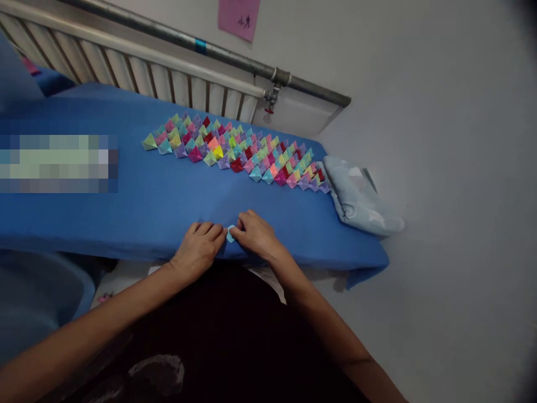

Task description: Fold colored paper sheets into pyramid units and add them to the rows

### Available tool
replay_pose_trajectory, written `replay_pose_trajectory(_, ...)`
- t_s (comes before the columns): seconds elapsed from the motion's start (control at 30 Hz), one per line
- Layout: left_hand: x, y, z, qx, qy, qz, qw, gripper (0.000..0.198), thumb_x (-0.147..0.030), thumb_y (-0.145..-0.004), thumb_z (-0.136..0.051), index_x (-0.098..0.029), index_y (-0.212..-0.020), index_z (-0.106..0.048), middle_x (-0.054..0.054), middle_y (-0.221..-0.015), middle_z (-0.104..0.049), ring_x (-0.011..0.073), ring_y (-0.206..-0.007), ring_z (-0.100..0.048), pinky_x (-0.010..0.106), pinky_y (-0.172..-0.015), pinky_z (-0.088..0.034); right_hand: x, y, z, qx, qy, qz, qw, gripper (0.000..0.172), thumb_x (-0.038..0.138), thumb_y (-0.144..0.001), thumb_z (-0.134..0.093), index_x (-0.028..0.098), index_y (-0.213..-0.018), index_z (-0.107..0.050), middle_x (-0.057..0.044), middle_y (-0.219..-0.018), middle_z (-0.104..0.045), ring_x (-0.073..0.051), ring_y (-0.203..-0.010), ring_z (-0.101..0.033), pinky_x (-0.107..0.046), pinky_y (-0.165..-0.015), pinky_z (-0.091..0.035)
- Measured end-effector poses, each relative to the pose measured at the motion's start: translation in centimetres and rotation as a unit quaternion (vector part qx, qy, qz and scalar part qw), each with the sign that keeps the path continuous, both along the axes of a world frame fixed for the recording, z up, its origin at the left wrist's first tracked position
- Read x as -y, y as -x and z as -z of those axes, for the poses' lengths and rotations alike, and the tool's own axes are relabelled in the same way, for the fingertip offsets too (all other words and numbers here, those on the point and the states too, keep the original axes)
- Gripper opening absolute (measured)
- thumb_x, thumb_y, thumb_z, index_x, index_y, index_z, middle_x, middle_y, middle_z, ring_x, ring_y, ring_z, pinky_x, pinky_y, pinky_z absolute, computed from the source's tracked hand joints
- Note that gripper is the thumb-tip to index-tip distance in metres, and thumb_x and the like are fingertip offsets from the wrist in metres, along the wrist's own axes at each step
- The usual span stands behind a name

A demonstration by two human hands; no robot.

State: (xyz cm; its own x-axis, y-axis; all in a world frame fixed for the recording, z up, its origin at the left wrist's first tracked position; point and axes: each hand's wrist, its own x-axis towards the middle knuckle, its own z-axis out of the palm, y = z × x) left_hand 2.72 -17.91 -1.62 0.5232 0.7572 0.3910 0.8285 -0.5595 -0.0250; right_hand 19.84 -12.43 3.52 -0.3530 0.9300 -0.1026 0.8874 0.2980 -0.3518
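A small light-blue piece of folded paper lies between my hands, near the front edge of the blue-covered table. From its left side, the closed fingers of my left hand hold it. My right hand pinches the paper's right side between thumb and curled fingers. Parts of the paper are hidden under the fingertips. Beyond my hands, several rows of small folded paper pieces in pink, purple, green, yellow, red and blue stand close together.
A folded pale-blue patterned cloth lies at the table's right end. Behind the table run a white radiator and a grey pipe with a valve. A pink paper hangs on the wall. A blurred-out patch covers something at left.
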Motion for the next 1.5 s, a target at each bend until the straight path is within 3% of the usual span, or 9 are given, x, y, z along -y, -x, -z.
replay_pose_trajectory(0.2,0.1,0.1,0.0,-0.02,-0.029,-0.001,0.999,0.037,-0.007,-0.091,-0.043,-0.011,-0.122,-0.064,0.013,-0.11,-0.068,0.0264,-0.091,-0.056,0.039,-0.075,-0.043,-0.4,0.0,0.1,-0.018,0.008,0.006,1.0,0.022,0.04,-0.085,-0.063,0.02,-0.075,-0.057,-0.001,-0.084,-0.054,-0.013,-0.067,-0.043,-0.027,-0.059,-0.027)
replay_pose_trajectory(0.37,0.0,0.1,-0.4,-0.02,-0.049,0.016,0.998,0.035,-0.005,-0.09,-0.045,-0.008,-0.118,-0.064,0.013,-0.103,-0.069,0.0262,-0.088,-0.056,0.039,-0.073,-0.044,-0.7,-1.5,0.6,-0.078,0.034,0.014,0.996,0.017,0.024,-0.08,-0.068,0.019,-0.072,-0.054,0.003,-0.079,-0.051,-0.011,-0.069,-0.045,-0.024,-0.064,-0.032)
replay_pose_trajectory(0.57,-1.2,0.0,-0.8,-0.005,-0.041,0.073,0.996,0.03,-0.004,-0.091,-0.043,-0.012,-0.105,-0.068,0.013,-0.112,-0.067,0.025,-0.1,-0.057,0.038,-0.083,-0.044,-1.0,-2.3,1.0,-0.11,0.044,0.046,0.992,0.019,0.019,-0.075,-0.072,0.02,-0.072,-0.053,0.004,-0.078,-0.048,-0.011,-0.068,-0.044,-0.024,-0.064,-0.033)
replay_pose_trajectory(0.7,-2.6,-0.3,-1.8,-0.027,0.046,0.107,0.993,0.026,-0.006,-0.09,-0.045,-0.014,-0.096,-0.069,0.012,-0.11,-0.068,0.0234,-0.101,-0.058,0.037,-0.086,-0.042,-1.4,-1.9,0.6,-0.085,0.054,0.023,0.995,0.019,0.016,-0.075,-0.07,0.02,-0.07,-0.052,0.004,-0.076,-0.045,-0.012,-0.07,-0.043,-0.025,-0.067,-0.033)
replay_pose_trajectory(0.83,-5.4,-1.2,-4.2,-0.051,0.179,0.114,0.976,0.021,-0.013,-0.086,-0.049,-0.015,-0.086,-0.07,0.009,-0.094,-0.07,0.0229,-0.09,-0.061,0.036,-0.08,-0.043,-1.3,-1.9,0.5,-0.094,0.059,0.023,0.994,0.016,0.015,-0.075,-0.069,0.019,-0.072,-0.054,0.004,-0.077,-0.046,-0.011,-0.072,-0.044,-0.024,-0.067,-0.032)
replay_pose_trajectory(1.03,-9.7,-2.6,-6.7,-0.04,0.389,0.1,0.915,0.02,-0.017,-0.069,-0.058,-0.019,-0.085,-0.07,0.001,-0.076,-0.068,0.0166,-0.066,-0.058,0.026,-0.06,-0.038,-0.2,-2.7,1.6,-0.166,0.014,0.037,0.985,0.012,0.017,-0.075,-0.068,0.02,-0.077,-0.056,0.006,-0.077,-0.047,-0.01,-0.067,-0.044,-0.023,-0.065,-0.033)
replay_pose_trajectory(1.17,-10.4,-3.3,-6.9,-0.028,0.433,0.082,0.897,0.027,-0.011,-0.063,-0.06,-0.021,-0.086,-0.07,-0.002,-0.071,-0.067,0.0146,-0.062,-0.055,0.024,-0.059,-0.035,0.9,-2.8,2.3,-0.238,-0.012,0.076,0.968,0.009,0.018,-0.074,-0.065,0.02,-0.078,-0.057,0.004,-0.079,-0.05,-0.01,-0.064,-0.045,-0.023,-0.064,-0.036)
replay_pose_trajectory(1.3,-10.1,-3.1,-6.9,-0.032,0.437,0.061,0.897,0.022,-0.01,-0.061,-0.059,-0.02,-0.078,-0.07,-0.002,-0.064,-0.064,0.0148,-0.057,-0.052,0.025,-0.058,-0.034,1.4,-3.0,3.1,-0.322,-0.039,0.123,0.938,0.004,0.022,-0.075,-0.06,0.021,-0.076,-0.056,0.002,-0.08,-0.052,-0.011,-0.064,-0.047,-0.024,-0.063,-0.04)
replay_pose_trajectory(1.5,-9.1,-0.8,-6.8,-0.009,0.459,0.035,0.888,0.014,-0.018,-0.065,-0.06,-0.019,-0.077,-0.067,-0.001,-0.066,-0.064,0.0144,-0.058,-0.054,0.025,-0.056,-0.035,1.5,-3.2,3.4,-0.387,-0.049,0.12,0.913,0.004,0.023,-0.075,-0.058,0.02,-0.073,-0.057,0.002,-0.081,-0.053,-0.01,-0.063,-0.048,-0.024,-0.064,-0.042)
